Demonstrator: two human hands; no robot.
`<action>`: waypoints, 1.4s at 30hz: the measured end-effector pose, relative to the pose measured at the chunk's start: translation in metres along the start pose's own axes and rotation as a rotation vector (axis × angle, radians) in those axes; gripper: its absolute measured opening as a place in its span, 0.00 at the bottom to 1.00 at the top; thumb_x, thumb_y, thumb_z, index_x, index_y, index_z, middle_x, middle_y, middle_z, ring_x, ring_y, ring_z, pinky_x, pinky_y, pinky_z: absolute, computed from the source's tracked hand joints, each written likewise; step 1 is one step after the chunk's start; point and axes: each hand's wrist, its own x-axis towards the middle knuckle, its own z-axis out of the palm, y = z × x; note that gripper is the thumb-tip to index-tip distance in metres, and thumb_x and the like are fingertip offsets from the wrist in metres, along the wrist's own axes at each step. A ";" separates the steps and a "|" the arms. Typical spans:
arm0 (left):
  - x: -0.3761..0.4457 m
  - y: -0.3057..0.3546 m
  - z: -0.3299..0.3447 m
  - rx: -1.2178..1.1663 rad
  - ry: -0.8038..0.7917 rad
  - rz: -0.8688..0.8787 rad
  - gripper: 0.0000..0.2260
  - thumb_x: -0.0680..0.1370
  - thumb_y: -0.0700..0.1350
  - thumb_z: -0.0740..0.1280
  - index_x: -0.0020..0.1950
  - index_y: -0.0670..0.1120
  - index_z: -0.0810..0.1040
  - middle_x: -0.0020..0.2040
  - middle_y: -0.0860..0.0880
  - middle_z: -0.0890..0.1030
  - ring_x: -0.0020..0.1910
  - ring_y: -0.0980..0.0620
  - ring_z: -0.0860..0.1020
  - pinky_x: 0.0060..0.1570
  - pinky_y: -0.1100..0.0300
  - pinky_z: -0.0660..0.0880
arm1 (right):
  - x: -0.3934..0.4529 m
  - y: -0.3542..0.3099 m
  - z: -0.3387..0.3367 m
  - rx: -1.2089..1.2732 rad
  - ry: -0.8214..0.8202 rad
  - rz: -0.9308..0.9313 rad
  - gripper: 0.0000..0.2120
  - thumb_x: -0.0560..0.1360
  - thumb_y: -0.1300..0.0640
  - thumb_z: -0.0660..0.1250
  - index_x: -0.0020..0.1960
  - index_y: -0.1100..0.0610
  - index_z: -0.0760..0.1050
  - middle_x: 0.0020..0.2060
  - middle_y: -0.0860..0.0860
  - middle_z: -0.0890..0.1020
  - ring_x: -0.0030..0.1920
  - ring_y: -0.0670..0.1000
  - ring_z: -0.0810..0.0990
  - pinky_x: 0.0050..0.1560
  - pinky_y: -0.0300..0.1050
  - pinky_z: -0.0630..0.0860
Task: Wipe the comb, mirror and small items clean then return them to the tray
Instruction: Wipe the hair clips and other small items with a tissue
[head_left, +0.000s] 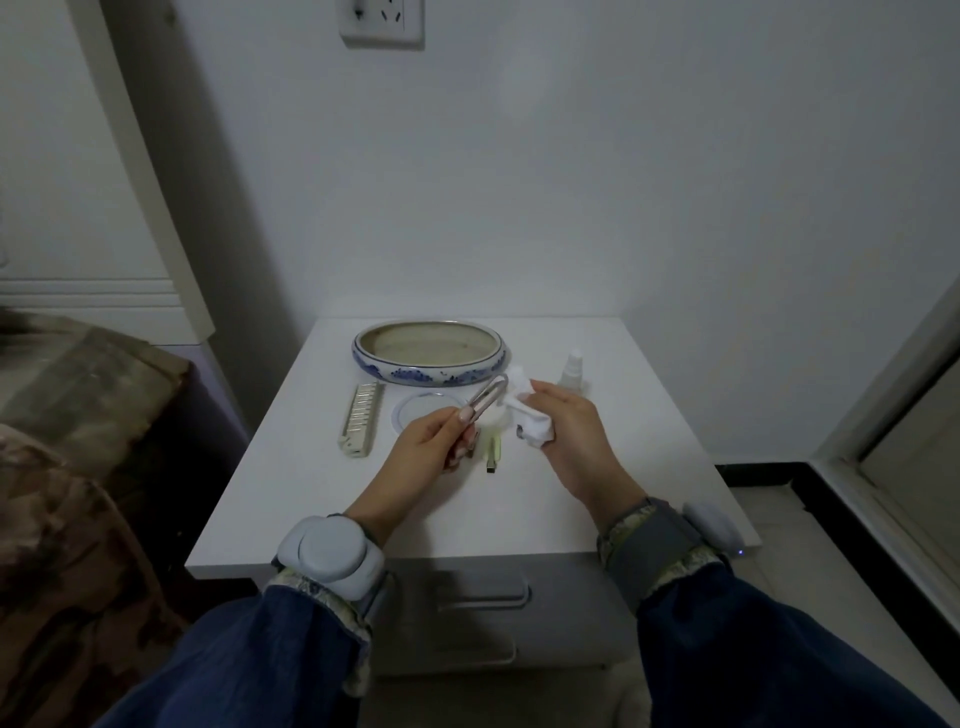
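Note:
My left hand (431, 441) pinches a slim metal hair clip (488, 396) and holds it up above the white nightstand (649, 467). Just to its right, my right hand (566, 431) grips a crumpled white cloth (524, 410) whose top touches the clip's far end. The blue-and-white oval ceramic tray (429, 375) stands at the back with nothing visible inside. A pale comb (362, 419) lies left of the round mirror (415, 410), which my left hand partly hides. A small yellowish item (493, 454) lies on the tabletop between my hands.
A small white spray bottle (574, 370) stands at the back right of the nightstand. A bed with a brown patterned cover (67, 467) lies to the left. The wall is right behind the nightstand, a drawer handle (483, 592) is below, and a doorframe is at the right.

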 end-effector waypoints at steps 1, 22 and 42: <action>0.000 0.000 0.000 0.005 -0.001 0.007 0.15 0.82 0.45 0.55 0.36 0.44 0.70 0.28 0.52 0.68 0.26 0.59 0.65 0.30 0.70 0.64 | -0.001 -0.001 0.000 0.022 -0.021 -0.022 0.10 0.76 0.68 0.60 0.42 0.59 0.77 0.32 0.50 0.80 0.34 0.48 0.76 0.35 0.38 0.71; 0.001 -0.004 0.001 -0.073 -0.034 -0.043 0.15 0.82 0.46 0.56 0.37 0.44 0.71 0.28 0.54 0.69 0.27 0.58 0.65 0.30 0.68 0.64 | -0.001 -0.011 0.000 0.469 -0.256 0.098 0.18 0.78 0.69 0.52 0.43 0.61 0.80 0.41 0.54 0.82 0.34 0.46 0.81 0.31 0.34 0.75; 0.003 -0.023 0.003 0.788 0.081 0.132 0.16 0.81 0.50 0.58 0.32 0.52 0.66 0.31 0.54 0.70 0.31 0.57 0.69 0.30 0.67 0.60 | -0.003 -0.005 -0.003 -0.225 0.031 -0.057 0.12 0.74 0.68 0.58 0.49 0.60 0.79 0.29 0.55 0.76 0.21 0.46 0.69 0.23 0.36 0.64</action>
